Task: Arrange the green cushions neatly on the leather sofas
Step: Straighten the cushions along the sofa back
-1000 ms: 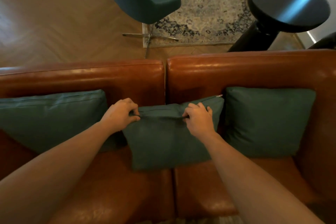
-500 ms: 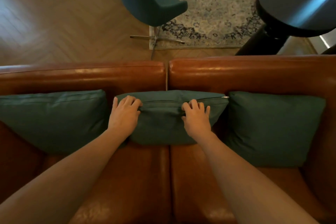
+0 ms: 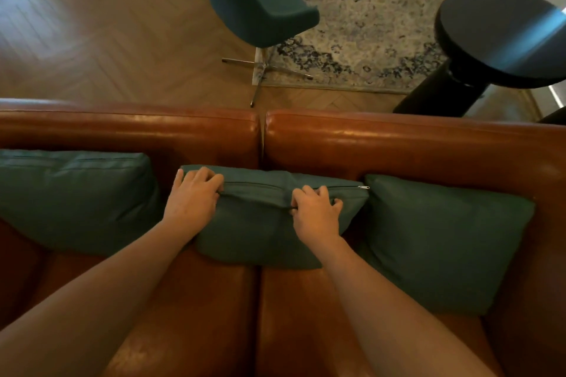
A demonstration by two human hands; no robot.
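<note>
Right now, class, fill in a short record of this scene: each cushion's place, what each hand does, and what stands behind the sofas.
left cushion: leans on the left sofa backrest
middle cushion: across the gap between the sofas, zip edge up
right cushion: leans on the right sofa backrest
left hand: grips the middle cushion's top edge
right hand: fingers curled on the zip seam
behind: teal chair, patterned rug, round black table

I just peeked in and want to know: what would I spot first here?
The left hand and right hand grip the top of the middle green cushion, leaning where two brown leather sofas meet. The left cushion and right cushion flank it. Behind stand a teal chair and a round black table.
</note>
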